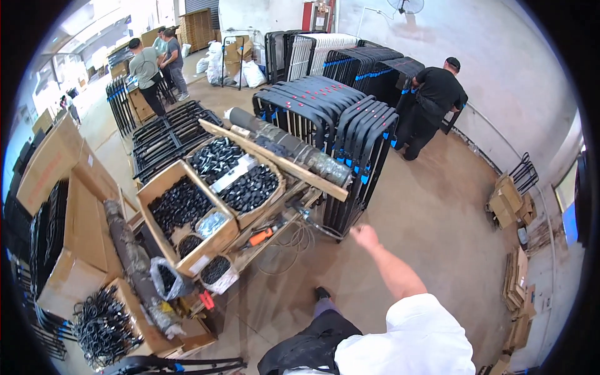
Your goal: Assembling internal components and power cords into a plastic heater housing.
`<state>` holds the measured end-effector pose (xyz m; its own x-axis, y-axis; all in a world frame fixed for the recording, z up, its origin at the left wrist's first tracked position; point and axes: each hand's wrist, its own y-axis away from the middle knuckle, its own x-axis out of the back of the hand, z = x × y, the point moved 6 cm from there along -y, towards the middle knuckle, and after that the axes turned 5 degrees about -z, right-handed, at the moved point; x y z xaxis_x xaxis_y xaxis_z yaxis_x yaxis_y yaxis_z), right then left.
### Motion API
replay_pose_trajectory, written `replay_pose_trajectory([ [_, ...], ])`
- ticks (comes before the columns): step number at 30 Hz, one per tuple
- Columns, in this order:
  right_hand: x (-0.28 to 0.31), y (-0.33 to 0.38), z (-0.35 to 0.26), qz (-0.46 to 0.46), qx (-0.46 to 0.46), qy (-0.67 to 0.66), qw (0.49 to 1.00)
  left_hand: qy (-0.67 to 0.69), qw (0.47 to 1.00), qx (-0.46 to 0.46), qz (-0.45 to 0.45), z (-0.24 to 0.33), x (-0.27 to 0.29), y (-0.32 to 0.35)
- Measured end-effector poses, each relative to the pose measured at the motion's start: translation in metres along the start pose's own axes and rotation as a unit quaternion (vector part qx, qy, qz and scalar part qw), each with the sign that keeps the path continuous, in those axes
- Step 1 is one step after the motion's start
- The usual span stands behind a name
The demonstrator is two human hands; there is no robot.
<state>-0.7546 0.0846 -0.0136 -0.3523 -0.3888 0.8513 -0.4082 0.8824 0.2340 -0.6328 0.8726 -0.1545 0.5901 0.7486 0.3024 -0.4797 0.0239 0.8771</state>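
The right hand (364, 236) reaches over bare concrete floor (431, 212), open to its right. Just ahead stand black metal frames (362, 137); left, a table (275, 240) crowded with cardboard boxes (187, 212).

bright even daylight, glare upper left, fisheye-bent edges.

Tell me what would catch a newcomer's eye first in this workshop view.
Probably the rows of black metal frames standing upright in the middle of the floor. Next, at left, open cardboard boxes full of small black parts crowd a wooden bench. In the foreground the person's right hand stretches out empty over the bare concrete floor, fingers loose, pointing toward the frames; the left hand is out of view.
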Motion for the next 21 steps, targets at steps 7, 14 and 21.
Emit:
replay_pose_trajectory([
  [7,0.138,-0.248,-0.047,0.197,0.059,-0.177,0.963,0.058,0.994,-0.065,0.071,0.070,-0.101,-0.078],
  [14,0.165,-0.323,-0.069,0.120,0.090,-0.236,0.960,-0.149,0.952,-0.269,0.010,0.253,-0.219,-0.030],
  [21,0.215,-0.274,0.024,0.128,0.104,-0.256,0.952,-0.030,0.963,-0.263,-0.051,0.421,-0.291,0.013],
])
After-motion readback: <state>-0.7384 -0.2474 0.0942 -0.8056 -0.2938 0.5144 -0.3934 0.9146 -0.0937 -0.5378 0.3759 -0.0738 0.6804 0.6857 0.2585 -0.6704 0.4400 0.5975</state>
